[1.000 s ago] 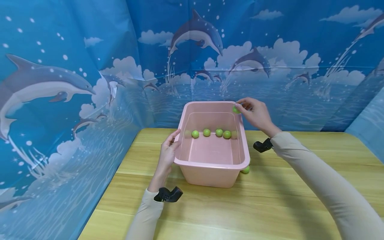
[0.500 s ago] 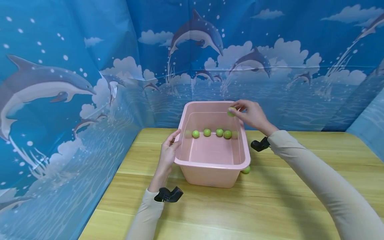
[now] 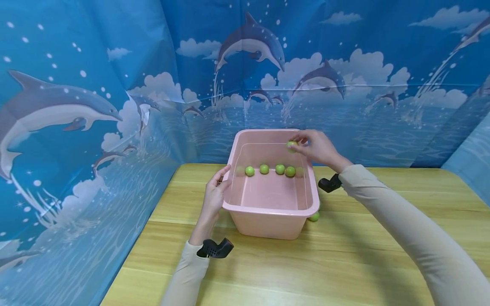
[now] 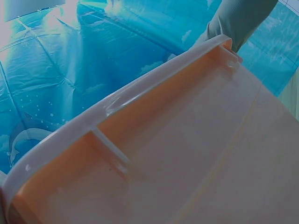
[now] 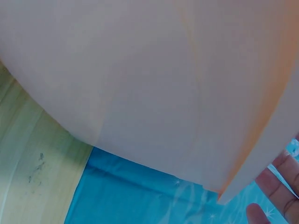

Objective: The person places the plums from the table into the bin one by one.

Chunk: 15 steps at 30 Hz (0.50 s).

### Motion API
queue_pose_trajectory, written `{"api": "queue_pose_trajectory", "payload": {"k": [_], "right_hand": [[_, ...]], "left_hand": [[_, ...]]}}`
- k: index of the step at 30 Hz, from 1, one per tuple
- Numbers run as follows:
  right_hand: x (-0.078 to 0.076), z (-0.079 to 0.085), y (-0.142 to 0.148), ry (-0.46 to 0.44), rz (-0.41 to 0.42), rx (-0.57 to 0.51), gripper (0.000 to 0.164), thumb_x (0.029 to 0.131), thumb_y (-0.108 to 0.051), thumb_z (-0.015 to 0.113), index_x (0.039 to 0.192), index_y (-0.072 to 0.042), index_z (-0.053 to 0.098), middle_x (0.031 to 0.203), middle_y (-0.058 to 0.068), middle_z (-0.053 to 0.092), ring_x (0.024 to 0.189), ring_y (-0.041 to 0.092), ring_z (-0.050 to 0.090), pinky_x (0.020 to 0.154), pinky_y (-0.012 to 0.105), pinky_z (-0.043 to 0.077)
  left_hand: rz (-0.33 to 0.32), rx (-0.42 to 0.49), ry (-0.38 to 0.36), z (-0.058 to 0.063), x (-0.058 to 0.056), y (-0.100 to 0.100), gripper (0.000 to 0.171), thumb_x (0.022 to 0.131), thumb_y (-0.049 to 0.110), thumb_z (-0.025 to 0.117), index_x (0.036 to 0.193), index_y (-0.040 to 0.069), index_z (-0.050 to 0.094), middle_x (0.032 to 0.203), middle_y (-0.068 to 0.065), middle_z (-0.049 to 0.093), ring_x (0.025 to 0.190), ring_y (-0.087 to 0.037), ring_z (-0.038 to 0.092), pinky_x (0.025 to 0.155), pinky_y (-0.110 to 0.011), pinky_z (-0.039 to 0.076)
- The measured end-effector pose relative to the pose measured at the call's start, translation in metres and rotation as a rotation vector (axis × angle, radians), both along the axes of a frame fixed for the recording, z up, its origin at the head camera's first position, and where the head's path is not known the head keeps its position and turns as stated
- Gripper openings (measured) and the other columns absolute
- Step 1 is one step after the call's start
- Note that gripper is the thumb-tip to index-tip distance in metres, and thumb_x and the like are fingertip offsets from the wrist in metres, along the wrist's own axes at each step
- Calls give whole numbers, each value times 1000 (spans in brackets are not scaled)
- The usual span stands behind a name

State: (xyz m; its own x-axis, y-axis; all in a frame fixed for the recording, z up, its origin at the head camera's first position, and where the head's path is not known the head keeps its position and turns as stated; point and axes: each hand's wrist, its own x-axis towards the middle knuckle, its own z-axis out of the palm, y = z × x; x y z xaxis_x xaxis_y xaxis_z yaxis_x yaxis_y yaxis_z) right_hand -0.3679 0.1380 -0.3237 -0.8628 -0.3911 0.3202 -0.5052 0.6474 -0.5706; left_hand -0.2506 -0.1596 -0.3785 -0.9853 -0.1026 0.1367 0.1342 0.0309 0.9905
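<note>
A pink plastic basin [image 3: 269, 211] stands on the wooden table, tipped so its inside faces the head camera. At its left rim my left hand [image 3: 215, 191] grips the edge between thumb and fingers. Over the far right part of the basin my right hand [image 3: 317, 146] pinches a small green ball [image 3: 292, 146] between thumb and fingertips. Several like green balls [image 3: 264, 169] sit in a row along the basin's far inner side. The basin's outer wall [image 4: 187, 140] fills much of the left wrist view; in the right wrist view my right fingers [image 5: 275, 189] show beyond the rim.
Another green ball [image 3: 314, 216] lies on the table [image 3: 363, 255] beside the basin's right wall, partly hidden by it. A blue dolphin-print sheet [image 3: 115, 191] hangs behind and to the left of the table.
My right hand has moved left and slightly down with the green ball, from the basin's far right corner to over its inside. The left hand and basin have stayed put.
</note>
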Motion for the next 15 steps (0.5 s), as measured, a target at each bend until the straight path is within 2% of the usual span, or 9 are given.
{"api": "queue_pose_trajectory", "payload": {"k": [10,15], "right_hand": [[1,-2,-1,52,9,20,28,91,-17,65,114,-2,66,116,16,60,104,32,53,82,51,43],[2,-6,3,72,2,-2,24,91,-16,64,111,-3,68,111,15,61,102,32,54,82,50,43]], "left_hand": [[2,12,-5,1,1,2,43,95,1,48,137,8,51,95,-9,42,91,-21,41,78,-30,39],[4,17,2,0,0,2,43,95,1,48,137,8,51,95,-9,42,91,-21,41,79,-30,39]]}}
